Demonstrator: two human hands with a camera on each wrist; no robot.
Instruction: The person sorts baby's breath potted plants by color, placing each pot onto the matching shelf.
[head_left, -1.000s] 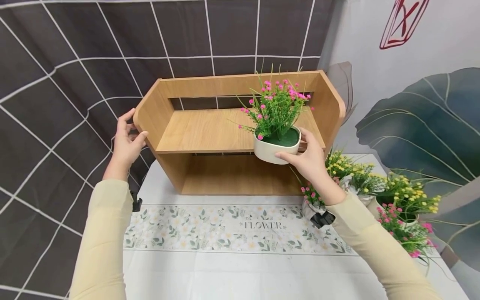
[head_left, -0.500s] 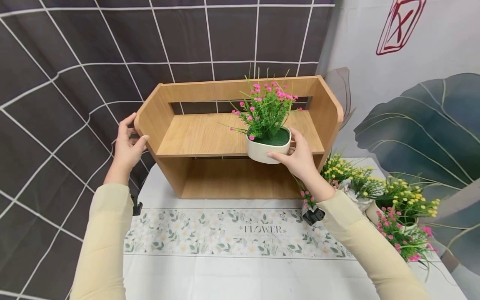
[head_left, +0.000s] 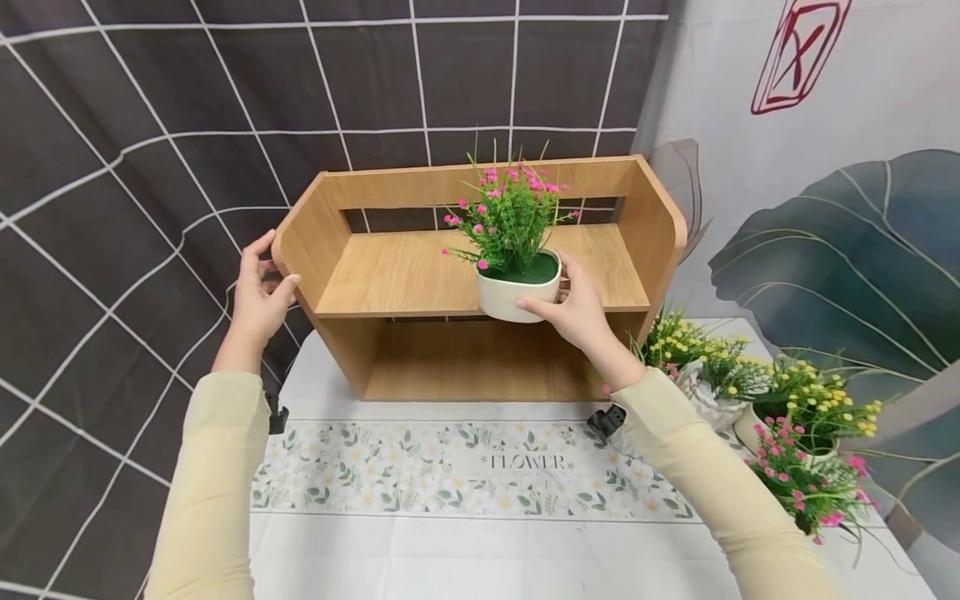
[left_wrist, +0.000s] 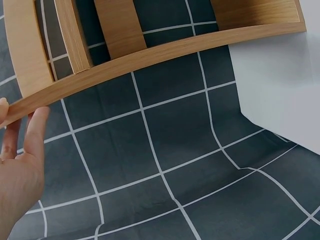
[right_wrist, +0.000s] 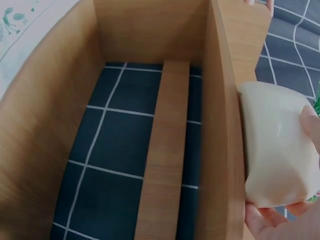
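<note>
My right hand (head_left: pixel 585 317) grips an artificial potted plant by its cream oval pot (head_left: pixel 510 298), thumb on the front and fingers round the right end. Pink flowers and green grass (head_left: pixel 510 221) rise upright from it. The pot is at the front edge of the upper board (head_left: pixel 405 267) of a two-tier wooden shelf; in the right wrist view the pot (right_wrist: pixel 277 145) lies close against that board, and whether it rests on it I cannot tell. My left hand (head_left: pixel 258 304) holds the shelf's left side panel (head_left: pixel 311 242) by its edge, fingers (left_wrist: pixel 37 132) on the outer side.
Several potted plants with yellow and pink flowers (head_left: pixel 813 400) crowd the table's right side. A floral runner marked FLOWER (head_left: pixel 450 483) lies before the shelf on the white table (head_left: pixel 450 554). Dark gridded cloth (head_left: pixel 112 333) hangs behind and at left. The lower tier (head_left: pixel 480 358) sits below the pot.
My right hand has carried the potted plant leftward along the front of the upper board. My left hand keeps its hold on the side panel. The head view has shifted slightly.
</note>
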